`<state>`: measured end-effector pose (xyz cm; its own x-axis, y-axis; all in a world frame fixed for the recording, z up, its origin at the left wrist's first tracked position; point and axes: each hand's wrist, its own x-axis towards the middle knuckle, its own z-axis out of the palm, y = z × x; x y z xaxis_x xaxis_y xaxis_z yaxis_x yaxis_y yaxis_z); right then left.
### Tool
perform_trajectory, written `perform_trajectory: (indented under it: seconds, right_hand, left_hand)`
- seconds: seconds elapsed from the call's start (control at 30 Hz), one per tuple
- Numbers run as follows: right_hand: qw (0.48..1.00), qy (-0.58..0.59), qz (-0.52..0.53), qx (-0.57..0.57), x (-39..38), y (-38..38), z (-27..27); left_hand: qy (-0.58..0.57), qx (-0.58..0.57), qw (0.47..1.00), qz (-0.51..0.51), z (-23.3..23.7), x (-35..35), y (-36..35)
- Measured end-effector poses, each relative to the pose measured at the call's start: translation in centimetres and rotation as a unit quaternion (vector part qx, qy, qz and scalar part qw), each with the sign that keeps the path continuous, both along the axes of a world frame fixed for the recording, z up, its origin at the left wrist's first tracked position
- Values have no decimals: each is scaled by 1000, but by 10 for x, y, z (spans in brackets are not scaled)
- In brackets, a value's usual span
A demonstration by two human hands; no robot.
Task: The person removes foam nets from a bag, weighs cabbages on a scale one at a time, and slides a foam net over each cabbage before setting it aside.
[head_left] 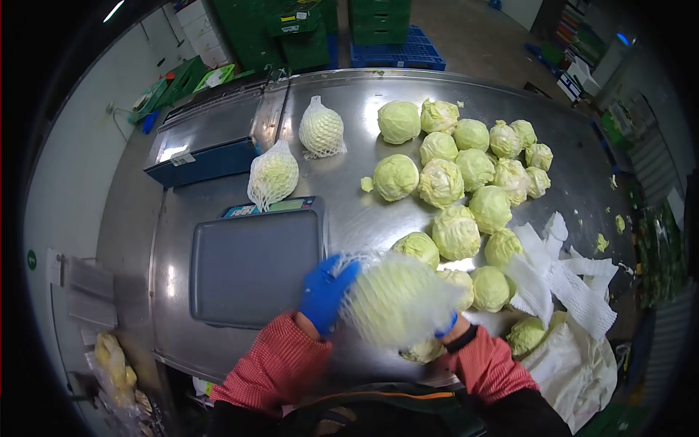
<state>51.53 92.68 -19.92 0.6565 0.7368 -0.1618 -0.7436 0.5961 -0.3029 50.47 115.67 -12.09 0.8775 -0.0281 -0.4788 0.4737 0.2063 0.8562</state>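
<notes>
A pale green cabbage [397, 298] in a white foam net is between my two blue-gloved hands, blurred by motion. My left hand [326, 291] is closed on the net at the cabbage's left side. At its lower right, my right hand [450, 325] is mostly hidden behind the cabbage and net, so its fingers do not show. A grey weighing scale [258, 266] lies just left of my left hand. Two netted cabbages, one beside the scale's display [274, 177] and one farther back [322, 130], rest on the metal table [349, 189].
Several bare cabbages [440, 182] spread over the table's middle and right. White foam nets [557, 273] lie at the right, above a white sack [575, 364]. A metal wrapping machine [207, 135] stands back left. Green crates [378, 22] and a blue pallet [398, 49] are behind.
</notes>
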Motion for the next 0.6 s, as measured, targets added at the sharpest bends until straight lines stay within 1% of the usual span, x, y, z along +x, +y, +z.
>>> perform_trajectory:
  seconds: [0.03,0.07,0.1,0.17,0.23,0.3,0.37,0.4,0.43,0.47,0.5,0.53,0.57,0.6]
  right_hand:
    - [999,-16,-18,35,14,11,5]
    - [998,-17,-33,-43,37,24,13]
    - [991,-16,-49,-120,64,41,32]
    - [990,-35,-15,-135,109,62,47]
    - [988,-60,-51,-136,157,90,21]
    - [975,-103,-111,-161,196,121,-10]
    - [973,-27,-135,-183,223,144,-38]
    - [963,-27,-122,-237,224,149,-37]
    - [950,-27,-107,-291,223,149,-32]
    - [868,-141,-54,-473,224,144,-26]
    - [790,-294,-77,-533,217,133,-22]
    - [684,-439,-95,-575,202,115,-17]
    - [556,-568,-107,-597,185,94,-10]
    - [528,-515,-144,-660,167,68,13]
  left_hand:
    - [-101,93,989,57,-5,8,10]
    - [-202,185,955,112,-7,17,20]
    - [-251,232,932,125,0,26,29]
    - [-338,322,872,146,19,39,41]
    - [-362,296,875,129,18,56,46]
    - [-373,267,883,101,13,70,45]
    - [-359,241,899,67,3,77,37]
    - [-366,221,902,61,0,80,29]
    - [-345,182,920,51,-1,83,20]
    - [-322,145,935,42,0,86,11]
    - [-300,109,947,33,0,90,2]
    - [-281,57,957,39,-6,97,-9]
    - [-254,29,967,8,-13,103,-20]
    - [-225,2,974,-21,-19,110,-33]
